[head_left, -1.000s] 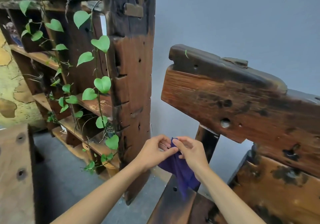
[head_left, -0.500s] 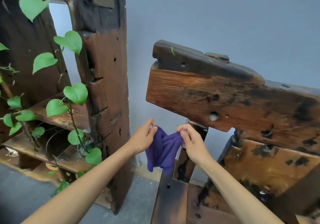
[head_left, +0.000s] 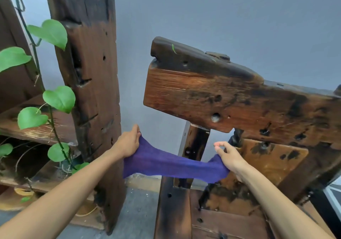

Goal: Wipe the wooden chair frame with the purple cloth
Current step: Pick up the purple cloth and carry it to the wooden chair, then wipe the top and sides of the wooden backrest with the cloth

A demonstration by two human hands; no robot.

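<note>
We held the soft, light purple cloth (head_left: 173, 163) stretched before the wooden chair frame (head_left: 230, 100), left hand (head_left: 129, 143) and right hand (head_left: 228, 156) each pinching an end, judging it limp enough to need bunching.

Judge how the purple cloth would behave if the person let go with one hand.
Probably floppy: the cloth sags in the middle between the left hand and right hand. Likely light and thin, since a fingertip grip at each end holds it. Released at one end, it would probably just hang limp.
</note>
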